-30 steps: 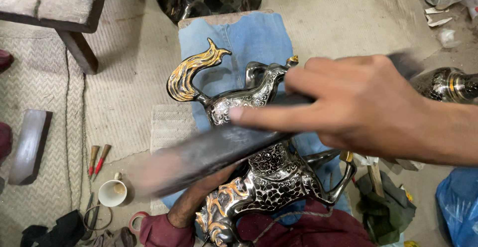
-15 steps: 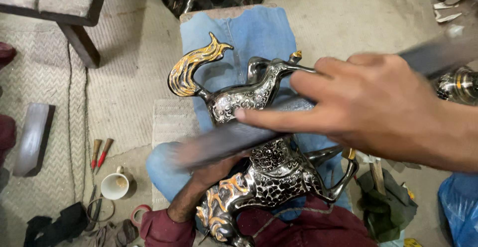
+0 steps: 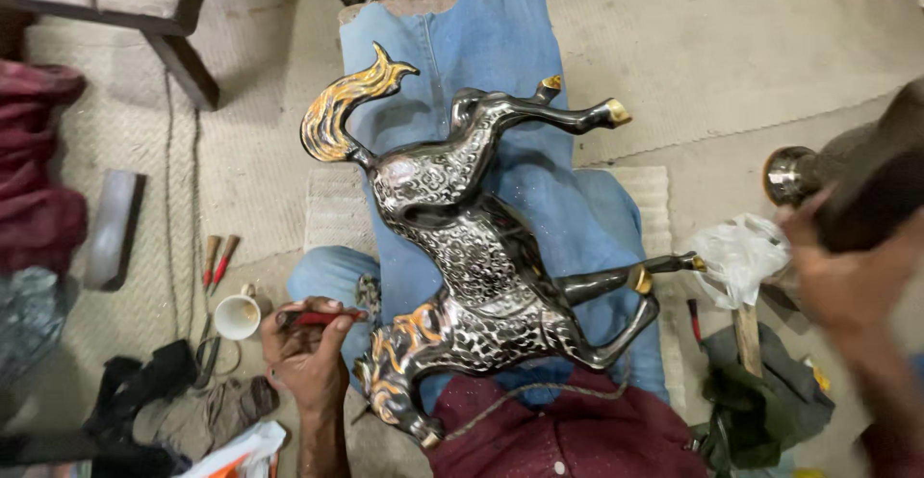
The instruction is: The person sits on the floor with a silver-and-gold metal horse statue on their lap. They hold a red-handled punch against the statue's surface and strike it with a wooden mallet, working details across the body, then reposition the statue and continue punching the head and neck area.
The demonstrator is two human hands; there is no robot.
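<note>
Nearest to you, your left hand (image 3: 306, 353) is closed around a small red-handled tool (image 3: 322, 318), pinched between thumb and fingers just beside the neck of the metal horse (image 3: 472, 257). The horse lies on its side across your lap, on a blue denim cloth (image 3: 452, 45): its head with gold mane points down toward your maroon shirt (image 3: 568, 435), its legs stretch out to the right with gold hooves, and its gold tail curls up at the upper left. The body is dark, polished and covered in fine engraved patterns.

Your right hand (image 3: 852, 281) is at the right edge, blurred, closed on a dark blurred object (image 3: 881, 194), just beside a round shiny metal knob (image 3: 791, 176). Under it lie a crumpled white plastic bag (image 3: 741, 257) and a dark green cloth (image 3: 760, 391).

To your left on the woven mat (image 3: 125, 131) stand a small white cup (image 3: 237, 316) and two red-handled tools (image 3: 217, 261), with a grey stone block (image 3: 111, 228) farther out. At the far upper left is a dark wooden stool leg (image 3: 183, 69).
</note>
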